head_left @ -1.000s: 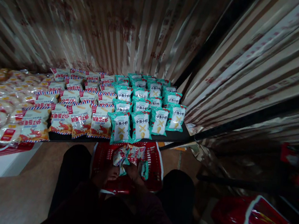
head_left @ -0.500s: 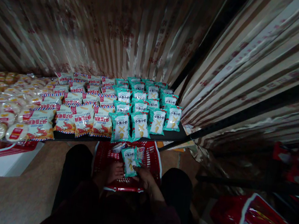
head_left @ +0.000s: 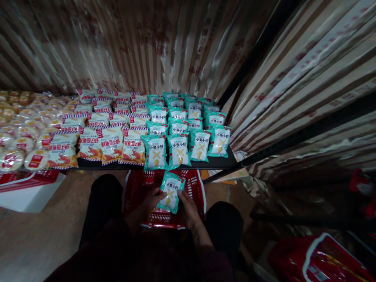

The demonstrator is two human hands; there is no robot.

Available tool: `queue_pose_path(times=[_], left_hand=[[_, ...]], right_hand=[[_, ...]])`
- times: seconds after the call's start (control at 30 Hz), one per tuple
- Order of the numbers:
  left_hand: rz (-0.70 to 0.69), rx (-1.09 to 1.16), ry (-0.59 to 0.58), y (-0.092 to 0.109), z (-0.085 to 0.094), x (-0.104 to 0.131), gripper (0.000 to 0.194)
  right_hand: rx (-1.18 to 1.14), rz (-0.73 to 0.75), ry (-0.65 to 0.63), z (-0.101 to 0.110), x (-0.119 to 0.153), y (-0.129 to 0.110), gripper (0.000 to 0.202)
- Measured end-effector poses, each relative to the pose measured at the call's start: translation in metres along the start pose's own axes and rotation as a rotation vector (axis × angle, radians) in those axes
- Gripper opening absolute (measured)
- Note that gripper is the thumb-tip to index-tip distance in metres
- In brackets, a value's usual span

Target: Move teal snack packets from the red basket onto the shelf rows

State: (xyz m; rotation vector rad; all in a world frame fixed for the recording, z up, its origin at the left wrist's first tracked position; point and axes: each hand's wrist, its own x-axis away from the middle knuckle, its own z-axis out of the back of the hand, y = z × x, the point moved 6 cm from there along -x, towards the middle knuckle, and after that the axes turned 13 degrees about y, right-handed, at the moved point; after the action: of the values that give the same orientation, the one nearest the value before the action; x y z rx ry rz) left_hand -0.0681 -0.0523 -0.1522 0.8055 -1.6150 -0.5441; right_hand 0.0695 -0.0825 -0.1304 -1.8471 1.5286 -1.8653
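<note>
A teal-and-white snack bag (head_left: 172,190) is held upright over a red plastic basket (head_left: 200,190) between my knees. My left hand (head_left: 151,202) grips the bag's left edge, thumb on its front. On the opposite edge my right hand (head_left: 190,209) pinches the same bag. Just beyond, rows of matching teal snack bags (head_left: 180,151) stand on a black shelf (head_left: 202,165). To their left are white snack bags with red lettering and striped edges (head_left: 113,142). What lies in the basket is mostly hidden by the bag and my hands.
Round clear-wrapped packets (head_left: 12,158) fill the shelf's left part. Below them is another red basket (head_left: 12,182). Black metal bars (head_left: 258,157) slant up at the right. A shiny red bag with white trim (head_left: 333,275) lies at lower right. Striped plastic sheeting (head_left: 174,33) hangs behind.
Both hands have raised the teal snack bag slightly, away from the basket and toward the shelf. My left hand now pinches its edge, where before its fingers lay beside it. The view has shifted slightly.
</note>
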Motion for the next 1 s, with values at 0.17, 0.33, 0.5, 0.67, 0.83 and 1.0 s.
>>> queue_pose_path(times=[0.17,0.33,0.5,0.67,0.83,1.0], left_hand=[[-0.001,-0.078,-0.066,-0.001,0.001,0.008,0.052],[-0.022,-0.088,-0.095,0.003,-0.002,0.018,0.049],[-0.035,-0.07,-0.151,0.011,-0.008,0.03,0.048],[-0.041,-0.054,-0.183,0.021,-0.011,0.037,0.046],[-0.058,-0.028,-0.145,0.026,-0.013,0.034,0.043],[-0.034,-0.01,-0.13,0.016,-0.02,0.038,0.047]], right_hand=[[0.004,0.028,0.074,0.004,0.0,-0.007,0.034],[0.028,0.037,0.129,0.005,0.003,-0.013,0.027],[0.028,0.03,0.145,0.0,0.008,-0.024,0.03],[0.041,0.029,0.104,-0.003,0.017,-0.036,0.038],[0.087,0.059,-0.13,-0.011,0.039,-0.042,0.053],[0.131,0.058,-0.183,-0.002,0.054,-0.037,0.056]])
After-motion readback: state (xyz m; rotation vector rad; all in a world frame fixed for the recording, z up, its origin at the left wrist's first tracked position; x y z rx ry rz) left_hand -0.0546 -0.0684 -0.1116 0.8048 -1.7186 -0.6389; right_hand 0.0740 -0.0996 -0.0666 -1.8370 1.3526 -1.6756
